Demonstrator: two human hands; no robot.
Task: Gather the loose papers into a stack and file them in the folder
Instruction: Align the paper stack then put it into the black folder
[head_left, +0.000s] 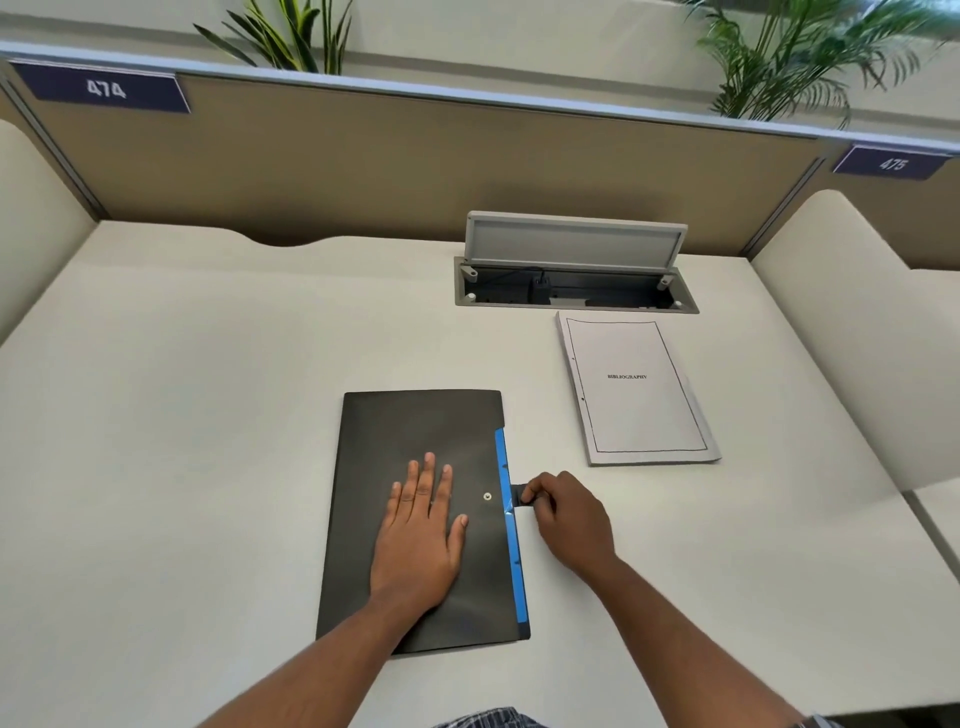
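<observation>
A black folder (410, 431) with a blue strip (511, 545) along its right edge lies flat on the white desk (182, 415). My left hand (421, 525) rests flat on its cover, fingers straight. My right hand (569, 514) pinches the folder's small black closure tab (519, 493) at the right edge, beside a silver snap button (487, 496). A neat stack of white papers (634, 389), top sheet headed "BIBLIOGRAPHY", lies to the upper right of the folder, apart from both hands.
A grey cable box (576, 291) with its lid raised is set into the desk behind the papers. A tan partition (389, 156) closes the back, with cream side dividers (857, 312) left and right and plants above.
</observation>
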